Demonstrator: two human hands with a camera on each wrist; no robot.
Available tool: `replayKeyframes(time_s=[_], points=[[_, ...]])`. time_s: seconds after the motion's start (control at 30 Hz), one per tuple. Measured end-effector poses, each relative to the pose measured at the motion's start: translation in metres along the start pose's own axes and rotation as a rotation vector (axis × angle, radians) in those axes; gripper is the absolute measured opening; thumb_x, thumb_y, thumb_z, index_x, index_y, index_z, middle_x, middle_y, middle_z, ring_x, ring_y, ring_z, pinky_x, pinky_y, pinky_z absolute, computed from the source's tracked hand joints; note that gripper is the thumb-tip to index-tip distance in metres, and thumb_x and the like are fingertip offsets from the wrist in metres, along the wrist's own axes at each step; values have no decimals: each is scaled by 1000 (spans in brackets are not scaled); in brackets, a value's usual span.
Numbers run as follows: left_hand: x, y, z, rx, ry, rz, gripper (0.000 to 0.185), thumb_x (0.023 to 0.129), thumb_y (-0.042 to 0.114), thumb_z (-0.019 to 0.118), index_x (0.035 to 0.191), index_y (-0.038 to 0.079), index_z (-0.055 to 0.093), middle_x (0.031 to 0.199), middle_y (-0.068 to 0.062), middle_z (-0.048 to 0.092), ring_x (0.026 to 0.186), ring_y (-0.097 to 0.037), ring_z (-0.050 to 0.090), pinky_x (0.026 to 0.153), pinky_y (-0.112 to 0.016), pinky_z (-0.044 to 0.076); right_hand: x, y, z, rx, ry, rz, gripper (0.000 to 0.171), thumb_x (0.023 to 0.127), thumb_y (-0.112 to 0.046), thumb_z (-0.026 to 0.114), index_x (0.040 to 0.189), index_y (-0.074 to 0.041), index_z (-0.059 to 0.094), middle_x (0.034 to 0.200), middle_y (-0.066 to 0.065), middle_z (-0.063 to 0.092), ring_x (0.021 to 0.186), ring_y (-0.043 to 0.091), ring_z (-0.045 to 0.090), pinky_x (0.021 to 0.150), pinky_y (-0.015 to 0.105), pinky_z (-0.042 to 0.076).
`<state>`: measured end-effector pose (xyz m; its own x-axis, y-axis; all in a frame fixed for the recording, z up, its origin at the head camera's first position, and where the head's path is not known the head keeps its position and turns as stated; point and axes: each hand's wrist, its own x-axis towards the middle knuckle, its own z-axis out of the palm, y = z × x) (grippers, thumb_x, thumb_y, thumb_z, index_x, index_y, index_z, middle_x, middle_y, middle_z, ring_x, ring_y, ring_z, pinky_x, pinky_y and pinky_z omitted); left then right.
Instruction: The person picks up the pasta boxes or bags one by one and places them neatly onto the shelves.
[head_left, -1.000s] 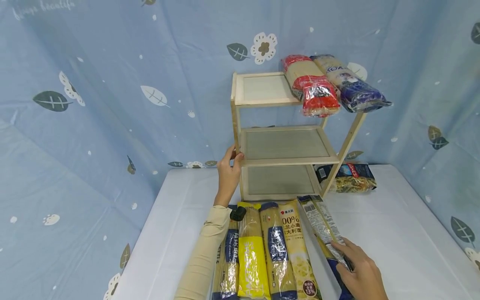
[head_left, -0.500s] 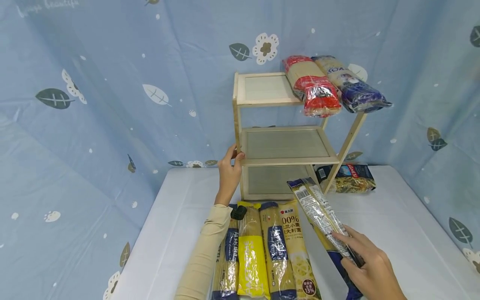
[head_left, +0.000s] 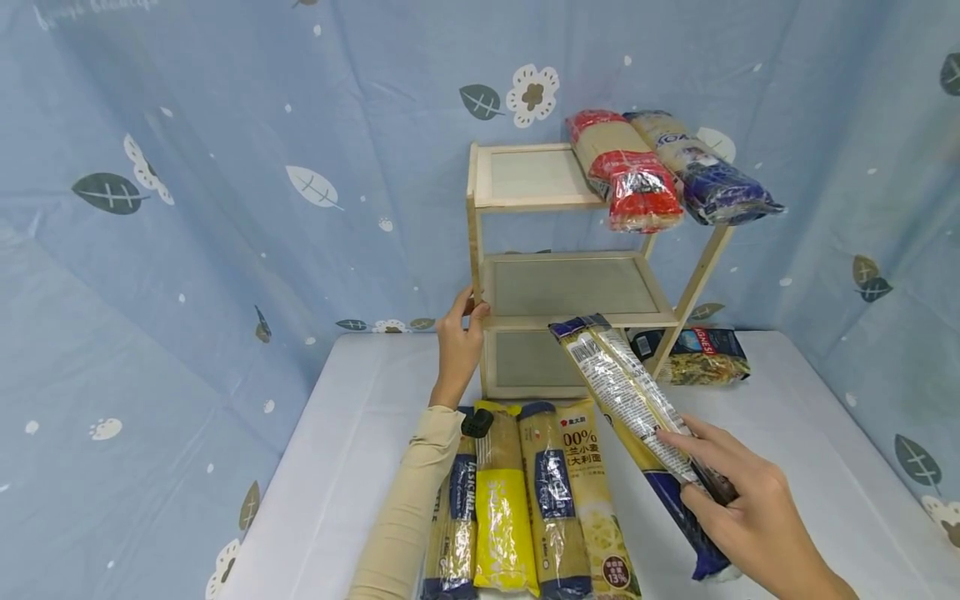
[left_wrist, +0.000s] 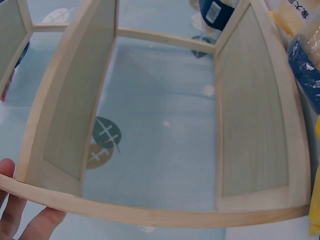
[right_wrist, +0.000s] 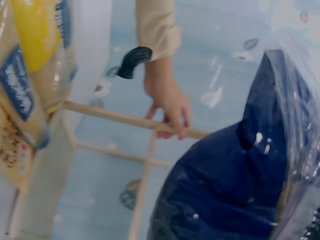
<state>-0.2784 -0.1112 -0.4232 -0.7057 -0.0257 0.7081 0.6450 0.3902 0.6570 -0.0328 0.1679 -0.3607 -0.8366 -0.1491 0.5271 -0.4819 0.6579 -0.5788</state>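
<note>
Right hand [head_left: 738, 508] grips a long spaghetti packet [head_left: 637, 417] near its dark blue lower end, fingers curled over the top of the wrapper. The packet is lifted off the worktop [head_left: 787, 450] and slants up and away, its far tip just in front of the wooden rack's [head_left: 573, 321] middle shelf edge. In the right wrist view only the shiny blue end of the packet [right_wrist: 230, 185] fills the lower right.

Left hand [head_left: 459, 337] clasps the rack's front left post at the height of the middle shelf, thumb on one side and fingers on the other; the left wrist view shows just the fingertips [left_wrist: 10, 215] against the pale wood frame [left_wrist: 150, 215].

Four more pasta packets [head_left: 525, 500] lie side by side on the worktop in front of the rack, beside the left forearm. On the top shelf rest a red packet [head_left: 626, 171] and a blue packet [head_left: 701, 171], overhanging the front edge. A dark bag [head_left: 693, 354] lies on the worktop just right of the rack. Blue leaf-print cloth [head_left: 225, 208] hangs behind.
</note>
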Motion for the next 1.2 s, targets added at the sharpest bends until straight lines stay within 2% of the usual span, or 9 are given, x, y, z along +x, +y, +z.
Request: replayKeyframes(time_s=[0.2, 0.33, 0.37, 0.43, 0.63, 0.8, 1.0, 1.07, 1.2], points=[[-2, 0, -1, 11, 0, -19, 33, 96, 15, 57, 128, 4, 57, 93, -11, 68, 86, -20, 64, 57, -32, 53, 16, -12, -7, 27, 6, -91, 66, 63, 26, 59, 120, -7, 65, 129, 22, 53, 65, -2, 49, 40, 13, 29], [0, -1, 0, 13, 3, -16, 33, 96, 17, 56, 127, 5, 57, 94, -11, 68, 86, -20, 64, 58, -32, 54, 25, -19, -8, 47, 26, -147, 65, 62, 26, 60, 119, -5, 66, 128, 24, 53, 55, -8, 39, 40, 12, 27], [0, -1, 1, 10, 0, -16, 33, 97, 17, 56, 127, 5, 57, 94, -11, 69, 87, -20, 64, 58, -32, 54, 27, -20, -7, 57, 40, -158, 65, 61, 26, 60, 118, -5, 66, 128, 24, 54, 63, -7, 47, 40, 12, 26], [1, 0, 2, 5, -5, -18, 33, 97, 17, 56, 127, 5, 57, 94, -11, 69, 87, -20, 64, 59, -32, 54, 31, -23, -7, 85, 68, -185, 64, 60, 27, 60, 116, -3, 67, 126, 26, 55, 62, -9, 48, 39, 12, 23], [0, 1, 1, -3, -7, -28, 33, 96, 13, 58, 128, 6, 57, 93, -9, 68, 86, -20, 64, 62, -33, 53, 47, -37, -11, 118, 108, -229, 62, 60, 27, 59, 114, -2, 68, 127, 21, 56, 106, 2, 56, 40, 15, 22], [1, 1, 0, -5, -4, -17, 34, 96, 15, 57, 127, -1, 56, 93, -10, 68, 86, -21, 64, 68, -37, 51, 62, -52, -23, 84, 106, -242, 58, 64, 23, 61, 114, -5, 69, 128, 17, 57, 99, 3, 58, 43, 16, 26], [0, -1, 1, -15, 1, 5, 34, 96, 13, 57, 125, -3, 56, 92, -11, 68, 85, -22, 63, 64, -37, 52, 82, -56, -32, 57, 145, -287, 51, 68, 15, 62, 114, -6, 70, 127, 11, 59, 55, -3, 37, 45, 16, 24], [0, -2, 2, -18, 8, 7, 33, 96, 13, 58, 125, -4, 57, 92, -11, 67, 85, -22, 63, 63, -38, 53, 91, -59, -34, 49, 160, -292, 50, 69, 14, 62, 114, -7, 70, 126, 9, 59, 53, -1, 33, 44, 17, 23], [-1, -3, 3, -13, 16, 7, 32, 95, 11, 58, 125, -1, 57, 91, -11, 67, 84, -21, 63, 62, -37, 53, 107, -66, -37, 24, 174, -269, 53, 70, 15, 63, 115, -11, 70, 127, 4, 59, 71, 6, 54, 44, 16, 30]])
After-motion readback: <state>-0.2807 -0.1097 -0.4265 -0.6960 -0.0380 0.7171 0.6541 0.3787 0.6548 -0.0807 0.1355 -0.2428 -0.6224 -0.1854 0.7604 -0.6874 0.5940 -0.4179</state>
